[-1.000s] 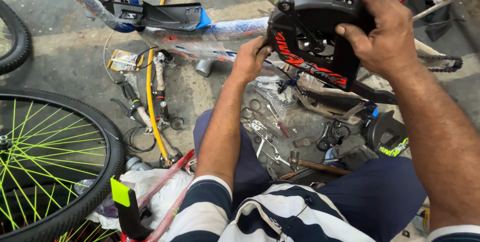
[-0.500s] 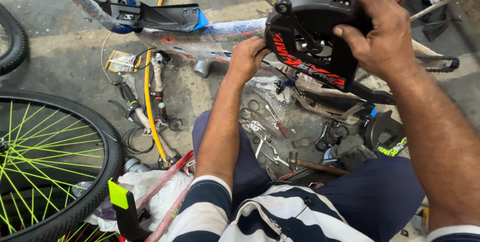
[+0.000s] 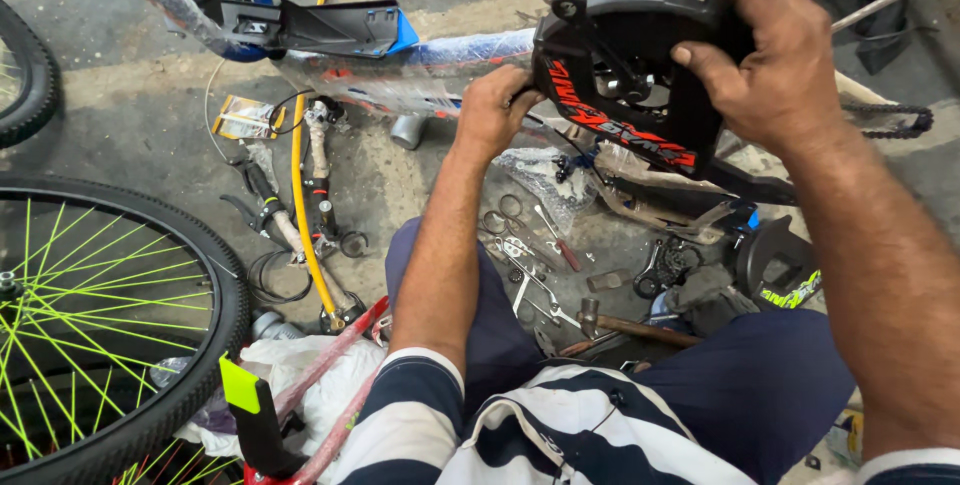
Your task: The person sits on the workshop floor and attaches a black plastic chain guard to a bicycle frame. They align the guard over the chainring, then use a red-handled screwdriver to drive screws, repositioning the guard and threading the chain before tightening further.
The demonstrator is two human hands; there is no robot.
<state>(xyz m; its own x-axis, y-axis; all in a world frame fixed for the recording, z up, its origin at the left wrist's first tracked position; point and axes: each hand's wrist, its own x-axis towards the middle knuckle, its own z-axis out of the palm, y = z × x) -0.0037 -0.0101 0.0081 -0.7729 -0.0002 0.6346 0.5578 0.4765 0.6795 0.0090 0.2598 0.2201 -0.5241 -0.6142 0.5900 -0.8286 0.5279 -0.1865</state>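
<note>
My right hand (image 3: 775, 55) grips the top of a black plastic chain guard (image 3: 625, 70) with red lettering, holding it against a wrapped bicycle frame (image 3: 440, 55). My left hand (image 3: 492, 110) is closed on the guard's lower left edge where it meets the frame. A bicycle chain (image 3: 890, 123) runs off to the right behind my right forearm. What the left fingers pinch is hidden.
A wheel with neon-green spokes (image 3: 90, 325) lies at lower left. Handlebars with brake levers and a yellow cable (image 3: 300, 205) lie on the concrete floor. Scissors, spanners, a hammer (image 3: 620, 325) and small parts are scattered before my knees. A black mudguard (image 3: 310, 30) sits upper left.
Both hands and the chain guard have stayed almost in place; the guard has shifted slightly, with the view nudging a little.
</note>
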